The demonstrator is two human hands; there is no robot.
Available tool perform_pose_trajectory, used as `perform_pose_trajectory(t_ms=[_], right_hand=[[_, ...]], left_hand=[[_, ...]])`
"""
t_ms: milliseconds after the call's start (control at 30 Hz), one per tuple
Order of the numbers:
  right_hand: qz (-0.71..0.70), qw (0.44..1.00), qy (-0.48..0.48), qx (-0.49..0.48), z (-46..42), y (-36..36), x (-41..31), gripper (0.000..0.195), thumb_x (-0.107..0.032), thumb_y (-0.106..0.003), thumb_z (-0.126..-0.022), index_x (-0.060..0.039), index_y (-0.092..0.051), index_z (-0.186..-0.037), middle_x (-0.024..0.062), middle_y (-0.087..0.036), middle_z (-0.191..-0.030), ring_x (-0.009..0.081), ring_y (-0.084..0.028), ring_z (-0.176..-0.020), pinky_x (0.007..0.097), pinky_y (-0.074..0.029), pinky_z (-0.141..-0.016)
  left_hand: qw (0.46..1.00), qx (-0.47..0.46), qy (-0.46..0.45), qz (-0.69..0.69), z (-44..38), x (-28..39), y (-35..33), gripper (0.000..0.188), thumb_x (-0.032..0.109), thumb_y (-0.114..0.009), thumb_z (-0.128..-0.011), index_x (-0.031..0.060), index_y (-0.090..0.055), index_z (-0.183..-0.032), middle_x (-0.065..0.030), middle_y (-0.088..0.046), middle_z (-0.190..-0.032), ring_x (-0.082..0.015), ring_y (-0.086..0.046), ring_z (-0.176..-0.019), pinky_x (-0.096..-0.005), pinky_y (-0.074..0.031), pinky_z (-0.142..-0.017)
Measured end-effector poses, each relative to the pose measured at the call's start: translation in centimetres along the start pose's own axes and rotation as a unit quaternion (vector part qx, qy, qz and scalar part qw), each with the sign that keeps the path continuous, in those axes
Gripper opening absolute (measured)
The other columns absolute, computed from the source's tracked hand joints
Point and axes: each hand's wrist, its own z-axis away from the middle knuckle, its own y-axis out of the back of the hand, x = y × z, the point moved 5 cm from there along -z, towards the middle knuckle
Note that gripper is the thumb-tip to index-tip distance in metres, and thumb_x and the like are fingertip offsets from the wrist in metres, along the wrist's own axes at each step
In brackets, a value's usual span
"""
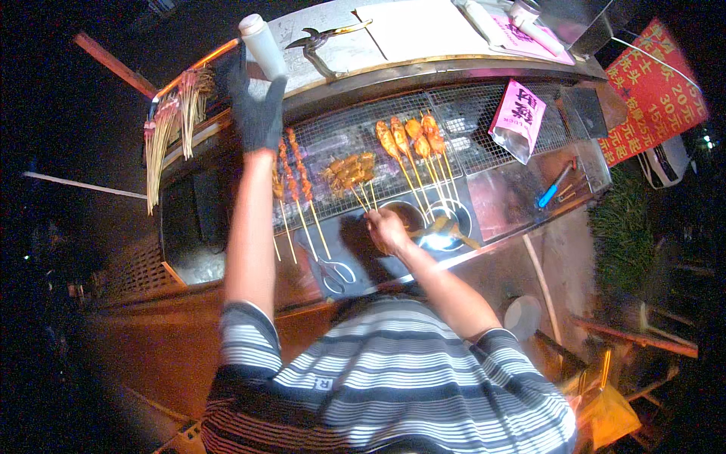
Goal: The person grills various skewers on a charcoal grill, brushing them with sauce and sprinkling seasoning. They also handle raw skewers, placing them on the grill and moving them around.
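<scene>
My left hand, in a dark glove, reaches to the far counter, its fingers and thumb on either side of a white capped bottle; blur hides the exact contact. Bare, my right hand grips the stick ends of a bunch of browned meat skewers, whose meat lies over the wire grill mesh. Left of these, thin reddish skewers rest on the mesh, partly behind my left forearm. Several thick, sauced skewers lie to the right, sticks towards me.
Nearer me are scissors and round metal pots with a brush across one. A pink packet lies on the mesh at right, a blue-handled tool beyond. Raw skewers hang at left. Tongs lie on the far counter.
</scene>
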Motion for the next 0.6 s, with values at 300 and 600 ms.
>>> perform_pose_trajectory(t_ms=[300, 600], right_hand=[[0.038, 0.999, -0.001, 0.013, 0.5, 0.1, -0.9, 0.024, -0.021, -0.050, -0.095, -0.0023, -0.057, -0.081, 0.0041, -0.055, -0.061, 0.0121, -0.049, -0.048, 0.0268, -0.039, -0.044], [0.298, 0.937, 0.148, 0.102, 0.3, 1.8, -1.5, 0.027, -0.026, -0.054, -0.092, -0.0002, -0.061, -0.087, 0.0129, -0.062, -0.072, 0.0220, -0.057, -0.065, 0.0355, -0.044, -0.063]], left_hand=[[0.924, -0.245, 0.281, -0.084, 26.8, 1.9, -0.3, 0.018, 0.018, -0.054, -0.088, 0.0064, -0.060, -0.100, -0.0116, -0.059, -0.095, -0.0276, -0.056, -0.090, -0.0387, -0.044, -0.078], [0.905, -0.277, 0.319, -0.045, 31.8, -4.1, -7.4, 0.030, 0.025, -0.048, -0.087, 0.0005, -0.063, -0.080, -0.0182, -0.063, -0.080, -0.0355, -0.059, -0.076, -0.0413, -0.044, -0.068]])
